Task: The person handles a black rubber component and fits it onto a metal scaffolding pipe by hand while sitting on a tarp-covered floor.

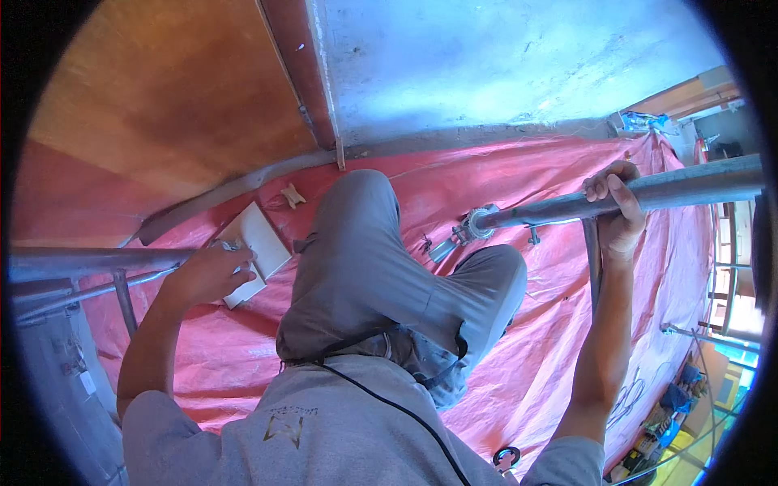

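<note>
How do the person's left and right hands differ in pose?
The right hand grips a grey pipe; the left hand is curled over a pale panel, contact unclear. The right hand sits higher in the picture than the left hand. Both are bare.

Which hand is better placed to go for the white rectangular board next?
Left, probably: the left hand overlaps the white rectangular board in view, contact unclear. The right hand is across the picture, its grip around the grey round metal pipe.
</note>
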A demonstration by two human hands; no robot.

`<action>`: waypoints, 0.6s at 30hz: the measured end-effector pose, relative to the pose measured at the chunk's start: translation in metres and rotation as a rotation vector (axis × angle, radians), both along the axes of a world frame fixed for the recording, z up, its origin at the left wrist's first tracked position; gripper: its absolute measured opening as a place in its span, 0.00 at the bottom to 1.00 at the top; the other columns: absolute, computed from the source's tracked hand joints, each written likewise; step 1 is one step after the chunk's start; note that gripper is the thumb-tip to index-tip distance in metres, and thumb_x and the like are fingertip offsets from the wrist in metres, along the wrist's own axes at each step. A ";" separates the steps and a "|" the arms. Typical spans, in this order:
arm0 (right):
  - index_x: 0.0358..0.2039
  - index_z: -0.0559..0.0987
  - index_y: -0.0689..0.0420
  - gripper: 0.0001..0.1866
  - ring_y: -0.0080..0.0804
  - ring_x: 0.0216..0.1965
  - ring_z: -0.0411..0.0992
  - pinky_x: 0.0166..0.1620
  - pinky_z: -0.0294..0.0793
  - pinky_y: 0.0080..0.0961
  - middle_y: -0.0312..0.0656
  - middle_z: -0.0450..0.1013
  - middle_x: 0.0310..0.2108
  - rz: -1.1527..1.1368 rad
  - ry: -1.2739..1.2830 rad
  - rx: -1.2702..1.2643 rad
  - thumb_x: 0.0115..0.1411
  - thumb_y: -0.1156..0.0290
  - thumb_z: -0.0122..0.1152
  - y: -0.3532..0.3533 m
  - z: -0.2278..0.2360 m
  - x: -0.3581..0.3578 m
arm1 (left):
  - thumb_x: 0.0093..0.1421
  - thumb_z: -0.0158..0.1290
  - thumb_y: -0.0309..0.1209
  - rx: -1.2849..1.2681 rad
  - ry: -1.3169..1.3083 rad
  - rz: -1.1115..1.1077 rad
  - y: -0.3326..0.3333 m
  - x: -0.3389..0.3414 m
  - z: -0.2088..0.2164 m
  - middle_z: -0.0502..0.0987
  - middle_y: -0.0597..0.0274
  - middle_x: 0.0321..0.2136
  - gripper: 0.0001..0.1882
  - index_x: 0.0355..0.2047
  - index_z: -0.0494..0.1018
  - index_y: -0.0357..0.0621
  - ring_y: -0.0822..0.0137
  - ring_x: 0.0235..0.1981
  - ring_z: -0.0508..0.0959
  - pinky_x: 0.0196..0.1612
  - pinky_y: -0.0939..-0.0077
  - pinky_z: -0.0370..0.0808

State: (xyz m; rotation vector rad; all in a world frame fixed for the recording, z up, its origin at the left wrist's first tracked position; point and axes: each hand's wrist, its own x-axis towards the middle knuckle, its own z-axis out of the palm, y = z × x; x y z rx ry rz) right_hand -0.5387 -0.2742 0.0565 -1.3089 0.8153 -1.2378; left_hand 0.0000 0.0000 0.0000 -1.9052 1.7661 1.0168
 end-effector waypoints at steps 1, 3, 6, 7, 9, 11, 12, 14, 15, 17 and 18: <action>0.44 0.75 0.63 0.16 0.32 0.31 0.71 0.44 0.75 0.35 0.41 0.70 0.28 0.010 0.011 -0.011 0.59 0.70 0.68 0.000 0.000 0.002 | 0.70 0.58 0.43 -0.004 0.006 -0.001 0.000 0.002 -0.001 0.85 0.44 0.48 0.20 0.55 0.78 0.44 0.43 0.51 0.83 0.55 0.49 0.78; 0.43 0.75 0.63 0.15 0.32 0.31 0.71 0.44 0.75 0.35 0.41 0.70 0.28 0.025 0.017 -0.021 0.59 0.70 0.67 -0.001 0.000 0.001 | 0.70 0.58 0.43 -0.024 0.023 -0.005 0.002 0.005 -0.006 0.85 0.47 0.47 0.19 0.55 0.78 0.45 0.43 0.51 0.84 0.55 0.49 0.78; 0.43 0.75 0.64 0.15 0.31 0.30 0.71 0.44 0.75 0.34 0.40 0.70 0.28 0.032 0.004 -0.016 0.59 0.71 0.67 -0.002 -0.001 -0.003 | 0.71 0.58 0.43 -0.055 0.044 -0.015 0.005 0.006 -0.014 0.86 0.49 0.47 0.18 0.53 0.78 0.45 0.43 0.50 0.84 0.55 0.48 0.79; 0.43 0.75 0.64 0.15 0.31 0.30 0.71 0.45 0.75 0.34 0.41 0.70 0.28 0.029 0.000 -0.013 0.59 0.71 0.67 -0.001 -0.001 -0.001 | 0.71 0.58 0.43 -0.054 0.043 -0.019 0.005 0.007 -0.015 0.86 0.49 0.47 0.18 0.53 0.78 0.44 0.43 0.50 0.84 0.55 0.48 0.79; 0.43 0.75 0.64 0.15 0.31 0.30 0.71 0.45 0.75 0.34 0.41 0.71 0.28 0.026 -0.004 -0.010 0.59 0.71 0.67 0.000 -0.001 0.000 | 0.71 0.57 0.43 -0.061 0.044 -0.027 0.005 0.007 -0.015 0.86 0.49 0.46 0.18 0.51 0.78 0.44 0.43 0.49 0.84 0.54 0.47 0.79; 0.43 0.75 0.64 0.15 0.31 0.30 0.71 0.45 0.75 0.33 0.41 0.71 0.28 0.028 -0.005 -0.010 0.59 0.71 0.67 0.000 0.000 0.000 | 0.71 0.57 0.44 -0.073 0.047 -0.035 0.006 0.008 -0.014 0.86 0.48 0.45 0.18 0.50 0.77 0.44 0.42 0.49 0.84 0.53 0.46 0.79; 0.43 0.75 0.64 0.15 0.31 0.30 0.71 0.45 0.75 0.33 0.41 0.71 0.28 0.024 0.004 -0.015 0.59 0.71 0.67 0.001 0.000 0.001 | 0.71 0.57 0.44 -0.082 0.054 -0.032 0.007 0.008 -0.015 0.85 0.47 0.45 0.18 0.50 0.77 0.44 0.42 0.48 0.84 0.53 0.46 0.79; 0.43 0.75 0.64 0.15 0.31 0.30 0.71 0.45 0.75 0.33 0.41 0.71 0.27 0.017 0.023 -0.025 0.59 0.71 0.67 0.002 0.001 0.001 | 0.71 0.57 0.45 -0.098 0.069 -0.024 0.009 0.010 -0.018 0.85 0.44 0.44 0.18 0.49 0.77 0.44 0.41 0.47 0.84 0.51 0.45 0.79; 0.42 0.75 0.64 0.15 0.31 0.30 0.71 0.45 0.75 0.33 0.41 0.71 0.27 0.019 0.017 -0.025 0.59 0.71 0.67 0.001 0.001 0.002 | 0.71 0.57 0.45 -0.098 0.065 -0.028 0.010 0.011 -0.019 0.85 0.43 0.43 0.18 0.49 0.77 0.44 0.40 0.47 0.84 0.51 0.45 0.79; 0.42 0.75 0.64 0.14 0.31 0.30 0.71 0.44 0.75 0.33 0.41 0.71 0.27 0.024 0.006 -0.026 0.59 0.71 0.67 0.001 0.001 0.002 | 0.71 0.57 0.45 -0.097 0.058 -0.034 0.010 0.012 -0.020 0.84 0.41 0.42 0.18 0.49 0.77 0.44 0.40 0.46 0.84 0.51 0.44 0.78; 0.42 0.75 0.64 0.14 0.31 0.30 0.71 0.44 0.75 0.33 0.41 0.70 0.27 0.024 0.009 -0.028 0.59 0.71 0.67 0.001 0.001 0.002 | 0.71 0.57 0.46 -0.100 0.061 -0.038 0.010 0.013 -0.021 0.84 0.40 0.41 0.18 0.49 0.77 0.44 0.39 0.46 0.84 0.50 0.44 0.78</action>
